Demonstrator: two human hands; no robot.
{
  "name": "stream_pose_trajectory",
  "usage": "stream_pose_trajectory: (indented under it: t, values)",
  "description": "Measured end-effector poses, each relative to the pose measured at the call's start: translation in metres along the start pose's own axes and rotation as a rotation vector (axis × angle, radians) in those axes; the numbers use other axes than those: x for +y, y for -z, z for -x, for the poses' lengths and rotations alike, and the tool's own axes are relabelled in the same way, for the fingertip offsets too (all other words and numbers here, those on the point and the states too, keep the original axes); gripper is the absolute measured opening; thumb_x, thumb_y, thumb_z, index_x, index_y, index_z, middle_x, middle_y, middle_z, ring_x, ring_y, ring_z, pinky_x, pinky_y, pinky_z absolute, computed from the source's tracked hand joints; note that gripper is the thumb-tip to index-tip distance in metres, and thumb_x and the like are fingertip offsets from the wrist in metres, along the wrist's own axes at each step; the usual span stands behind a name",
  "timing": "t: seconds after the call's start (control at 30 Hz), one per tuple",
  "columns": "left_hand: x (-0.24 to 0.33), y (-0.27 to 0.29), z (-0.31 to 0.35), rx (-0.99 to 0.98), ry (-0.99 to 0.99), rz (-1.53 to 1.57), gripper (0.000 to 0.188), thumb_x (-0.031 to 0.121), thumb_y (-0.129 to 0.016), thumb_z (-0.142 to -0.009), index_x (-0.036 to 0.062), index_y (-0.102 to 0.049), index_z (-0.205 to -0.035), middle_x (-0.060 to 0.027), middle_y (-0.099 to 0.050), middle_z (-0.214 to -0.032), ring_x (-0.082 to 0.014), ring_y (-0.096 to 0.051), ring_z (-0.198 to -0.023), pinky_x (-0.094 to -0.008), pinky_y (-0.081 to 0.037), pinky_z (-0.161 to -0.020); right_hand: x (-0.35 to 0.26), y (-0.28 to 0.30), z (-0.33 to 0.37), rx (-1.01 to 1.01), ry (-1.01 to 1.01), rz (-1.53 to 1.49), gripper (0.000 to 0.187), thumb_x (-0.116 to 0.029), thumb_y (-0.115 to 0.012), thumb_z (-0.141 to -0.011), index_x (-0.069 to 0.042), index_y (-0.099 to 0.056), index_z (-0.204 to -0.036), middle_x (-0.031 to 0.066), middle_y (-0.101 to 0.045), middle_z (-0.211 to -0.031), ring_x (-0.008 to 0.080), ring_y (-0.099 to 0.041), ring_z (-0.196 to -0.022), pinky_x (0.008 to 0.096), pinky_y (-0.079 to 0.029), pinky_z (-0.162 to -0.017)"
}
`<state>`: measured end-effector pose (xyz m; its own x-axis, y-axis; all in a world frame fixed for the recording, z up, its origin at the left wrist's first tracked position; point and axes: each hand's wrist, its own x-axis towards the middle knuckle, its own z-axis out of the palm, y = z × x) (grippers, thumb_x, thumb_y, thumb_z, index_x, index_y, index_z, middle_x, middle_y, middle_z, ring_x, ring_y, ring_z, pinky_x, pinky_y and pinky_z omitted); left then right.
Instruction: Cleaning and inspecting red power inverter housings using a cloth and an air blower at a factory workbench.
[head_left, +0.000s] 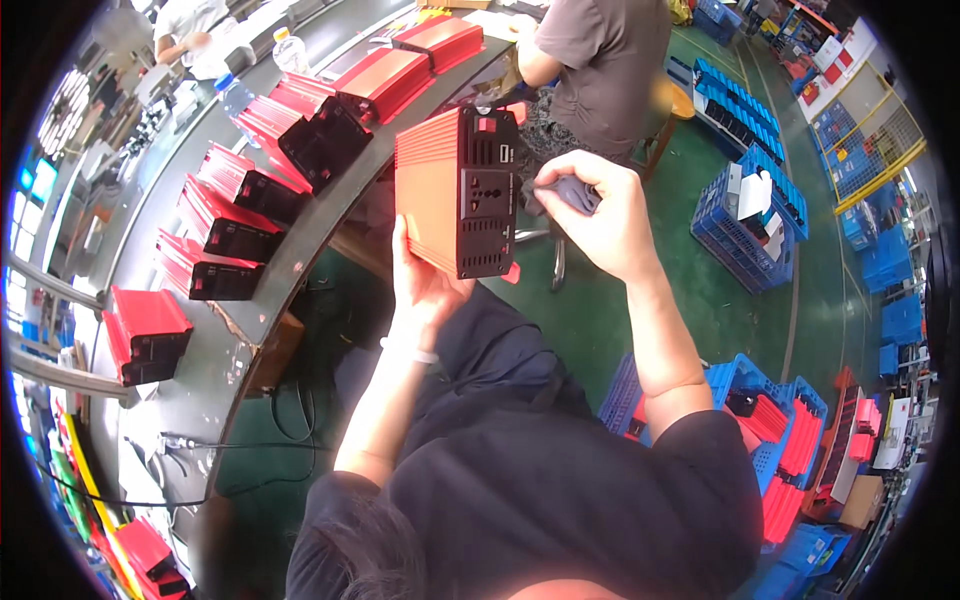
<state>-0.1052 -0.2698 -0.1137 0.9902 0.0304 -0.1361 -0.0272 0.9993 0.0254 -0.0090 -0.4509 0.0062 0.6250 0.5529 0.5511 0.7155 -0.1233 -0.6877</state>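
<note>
In my left hand (425,275) is a red power inverter (430,190), raised above my lap with its black socket panel turned to the right. My fingers wrap its lower end. Just right of that panel, my right hand (605,215) pinches a crumpled dark grey cloth (577,193) between thumb and fingers. A small gap separates the cloth from the panel. On the bench to the left, several similar red inverters (235,235) with black end panels stand in a curved row.
The grey workbench (225,365) curves along my left, with plastic bottles (290,50) near its far side. A seated person (605,70) is ahead. Blue crates (745,225) stand on the green floor at right; more blue crates (740,385) with red housings lie near my right elbow.
</note>
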Motion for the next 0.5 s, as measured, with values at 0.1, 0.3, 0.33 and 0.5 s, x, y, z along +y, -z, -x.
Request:
stream_pose_trajectory:
  t: [0.1, 0.3, 0.33, 0.5]
  values:
    - [0.001, -0.003, 0.005, -0.009, 0.041, 0.034, 0.064, 0.054, -0.063, -0.080, 0.0112, -0.054, -0.126, -0.0090, -0.057, -0.126, -0.0259, -0.056, -0.113, -0.0413, -0.045, -0.098, 0.005, -0.005, -0.007, 0.233, 0.130, -0.050, 0.011, 0.002, -0.068, -0.075, 0.000, -0.061, -0.083, 0.0084, -0.062, -0.075, 0.0142, -0.060, -0.066, 0.0244, -0.047, -0.063]
    - [-0.003, -0.014, 0.006, 0.156, -0.032, -0.138, 0.056, 0.050, -0.075, -0.070, 0.0122, -0.063, -0.110, -0.0062, -0.065, -0.107, -0.0234, -0.060, -0.098, -0.0387, -0.047, -0.090, 0.005, -0.013, -0.027, 0.355, 0.442, 0.138, 0.014, 0.001, -0.069, -0.069, -0.005, -0.062, -0.080, 0.0106, -0.064, -0.079, 0.0285, -0.063, -0.074, 0.0353, -0.051, -0.067]
    - [-0.007, -0.019, 0.007, 0.235, -0.040, -0.124, 0.054, 0.049, -0.075, -0.070, 0.0128, -0.063, -0.108, -0.0049, -0.066, -0.103, -0.0221, -0.061, -0.094, -0.0383, -0.047, -0.087, 0.007, -0.013, -0.026, 0.376, 0.463, 0.171, 0.016, 0.005, -0.069, -0.069, -0.003, -0.063, -0.082, 0.0095, -0.064, -0.080, 0.0236, -0.064, -0.074, 0.0311, -0.051, -0.068]
    - [-0.009, -0.031, 0.012, -0.061, -0.061, -0.399, 0.048, 0.044, -0.058, -0.085, 0.0150, -0.056, -0.124, -0.0028, -0.064, -0.113, -0.0208, -0.059, -0.099, -0.0365, -0.045, -0.087, 0.016, -0.017, -0.017, 0.411, 0.486, 0.115, 0.015, -0.001, -0.070, -0.066, -0.007, -0.062, -0.078, 0.0089, -0.063, -0.082, 0.0282, -0.061, -0.075, 0.0362, -0.050, -0.067]
